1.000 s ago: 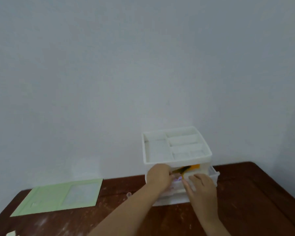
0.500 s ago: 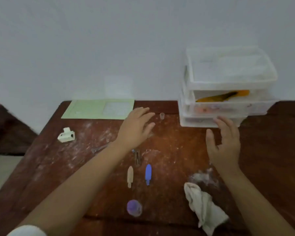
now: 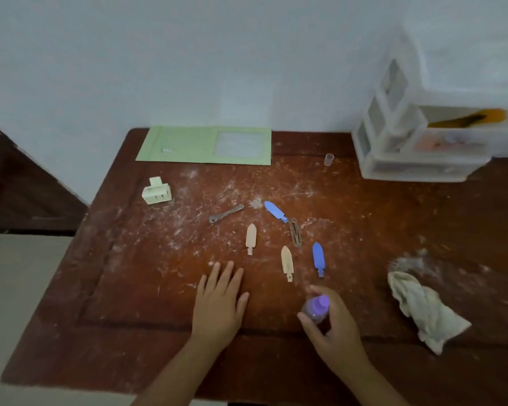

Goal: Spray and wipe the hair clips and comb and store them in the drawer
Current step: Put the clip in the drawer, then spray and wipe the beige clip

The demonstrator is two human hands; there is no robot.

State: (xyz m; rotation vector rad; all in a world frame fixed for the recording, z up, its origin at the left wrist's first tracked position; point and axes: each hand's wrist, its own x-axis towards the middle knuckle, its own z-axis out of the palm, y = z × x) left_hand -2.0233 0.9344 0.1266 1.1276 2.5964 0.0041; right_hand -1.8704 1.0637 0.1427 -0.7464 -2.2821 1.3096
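Note:
Several hair clips lie on the dusty brown table [image 3: 129,288]: two beige clips [image 3: 251,238] [image 3: 287,262], two blue clips [image 3: 275,211] [image 3: 318,258], a brown snap clip [image 3: 296,235], a grey metal clip [image 3: 225,213] and a pale green claw clip [image 3: 156,191] at the left. My right hand [image 3: 332,326] grips a small spray bottle with a purple cap [image 3: 316,309] near the front. My left hand [image 3: 219,300] rests flat on the table, fingers straight. The white plastic drawer unit [image 3: 417,142] stands at the back right, with an orange and dark comb [image 3: 467,118] showing in an open drawer.
A crumpled beige cloth [image 3: 420,306] lies at the right front. A green folder [image 3: 206,145] sits against the wall at the back. A small clear cap [image 3: 328,159] stands left of the drawer unit. The table's left edge drops to the floor.
Both hands have drawn back from the drawer unit toward the table's front. My right hand has taken hold of the purple-capped bottle; my left hand has come down flat. The view tilted downward.

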